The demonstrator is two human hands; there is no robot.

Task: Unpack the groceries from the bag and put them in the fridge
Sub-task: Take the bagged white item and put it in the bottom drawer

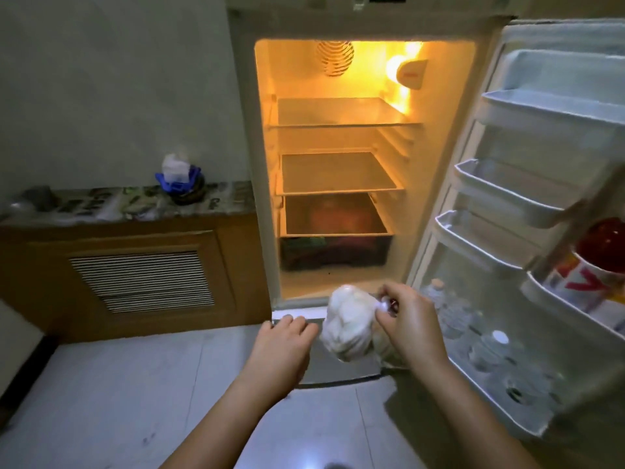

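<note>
Your right hand (404, 319) pinches the knotted top of the white bag (348, 324), which hangs down low in front of the open fridge (338, 164). Your left hand (284, 346) is relaxed and holds nothing, just left of the bag. The shelves (340, 174) sit straight ahead and higher, so I think the bag must go up and forward.

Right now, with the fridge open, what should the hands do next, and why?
Probably lift the white bag, which the right hand pinches at its top, onto a bare shelf: the door is open and the left hand is free to steady it.
</note>
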